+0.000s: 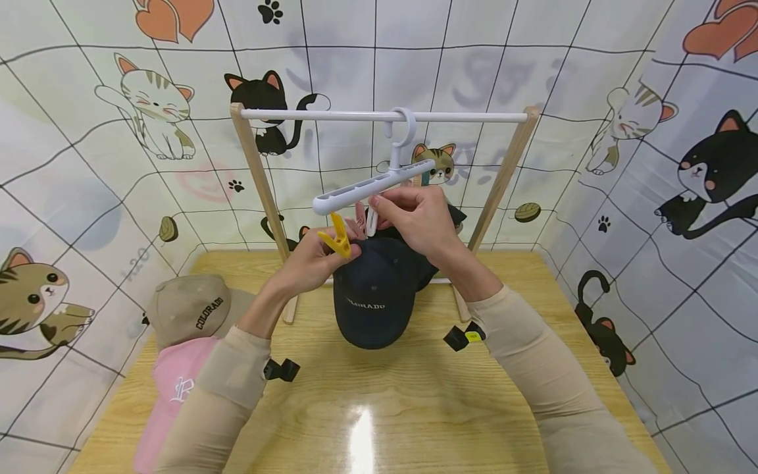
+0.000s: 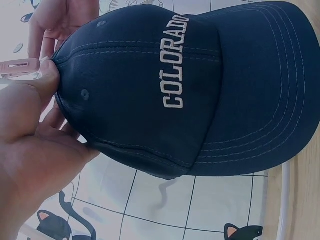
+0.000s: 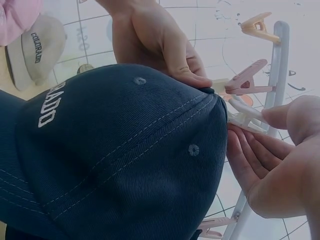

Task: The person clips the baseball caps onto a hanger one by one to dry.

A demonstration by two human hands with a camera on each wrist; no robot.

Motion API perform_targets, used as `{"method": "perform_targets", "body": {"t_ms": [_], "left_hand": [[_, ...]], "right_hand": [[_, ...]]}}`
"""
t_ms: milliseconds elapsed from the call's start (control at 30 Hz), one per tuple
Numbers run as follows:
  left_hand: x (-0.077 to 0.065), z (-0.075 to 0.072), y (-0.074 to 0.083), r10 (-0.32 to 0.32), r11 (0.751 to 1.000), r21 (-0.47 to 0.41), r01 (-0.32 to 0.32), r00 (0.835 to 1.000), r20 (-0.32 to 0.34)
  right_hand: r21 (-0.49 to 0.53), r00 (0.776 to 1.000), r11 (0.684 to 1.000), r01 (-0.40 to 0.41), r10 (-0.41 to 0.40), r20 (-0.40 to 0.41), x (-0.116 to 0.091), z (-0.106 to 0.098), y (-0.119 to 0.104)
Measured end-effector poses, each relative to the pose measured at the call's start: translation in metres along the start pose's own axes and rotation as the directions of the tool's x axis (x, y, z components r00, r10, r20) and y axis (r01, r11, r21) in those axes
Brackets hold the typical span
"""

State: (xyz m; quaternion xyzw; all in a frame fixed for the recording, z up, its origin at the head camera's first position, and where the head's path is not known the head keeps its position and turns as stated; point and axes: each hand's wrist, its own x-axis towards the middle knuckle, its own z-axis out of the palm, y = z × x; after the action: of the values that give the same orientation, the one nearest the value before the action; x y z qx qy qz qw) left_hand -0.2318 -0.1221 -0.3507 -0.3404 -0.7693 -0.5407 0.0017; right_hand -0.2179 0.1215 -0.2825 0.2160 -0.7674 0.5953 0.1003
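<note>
A navy cap (image 1: 373, 296) with COLORADO lettering hangs brim-down below a pale clip hanger (image 1: 374, 187). My left hand (image 1: 310, 260) pinches the top of its crown between thumb and fingers. With thumb and fingers, my right hand (image 1: 423, 220) squeezes a white clip (image 3: 245, 116) on the hanger, its jaws right at the pinched crown. Beside it are a pink clip (image 3: 248, 79) and a yellow clip (image 1: 339, 240). Farther along the hanger, another pink clip (image 3: 215, 226) meets dark fabric. A second dark cap (image 1: 425, 271) shows partly behind the navy one.
The hanger hooks over the white rod (image 1: 308, 115) of a wooden-legged rack (image 1: 503, 178). A beige cap (image 1: 189, 306) and a pink cap (image 1: 180, 375) lie at the table's left, partly behind my left sleeve. Cat-print cloth (image 1: 379, 59) surrounds the wooden table (image 1: 450, 408).
</note>
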Motion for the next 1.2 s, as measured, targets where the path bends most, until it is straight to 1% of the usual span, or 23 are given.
{"method": "perform_targets", "body": {"t_ms": [367,533,767,900,1067,1200], "left_hand": [[0.004,0.001,0.004,0.016,1.000,0.006,-0.016,1.000,-0.002],[0.006,0.001,0.005,0.026,0.999,0.025,-0.025,1.000,-0.014],[0.008,0.000,0.003,0.017,0.999,0.047,-0.015,0.998,-0.058],[0.009,0.000,0.000,0.042,0.998,0.043,-0.038,0.994,-0.101],[0.012,-0.001,-0.005,0.067,0.998,0.006,-0.067,0.988,-0.142],[0.014,-0.002,-0.008,0.046,0.999,-0.019,-0.050,0.988,-0.149]], "right_hand": [[0.008,1.000,1.000,-0.019,0.019,0.011,0.000,0.000,0.000],[0.007,1.000,1.000,-0.020,0.020,0.010,0.000,-0.001,0.000],[0.008,1.000,1.000,-0.022,0.022,0.006,0.000,-0.001,-0.001],[-0.012,1.000,1.000,-0.018,0.018,-0.004,0.001,0.001,0.000],[-0.038,1.000,0.999,-0.002,0.001,-0.025,0.002,0.005,0.001],[-0.046,0.999,0.999,0.018,-0.020,-0.042,0.004,0.008,0.003]]}}
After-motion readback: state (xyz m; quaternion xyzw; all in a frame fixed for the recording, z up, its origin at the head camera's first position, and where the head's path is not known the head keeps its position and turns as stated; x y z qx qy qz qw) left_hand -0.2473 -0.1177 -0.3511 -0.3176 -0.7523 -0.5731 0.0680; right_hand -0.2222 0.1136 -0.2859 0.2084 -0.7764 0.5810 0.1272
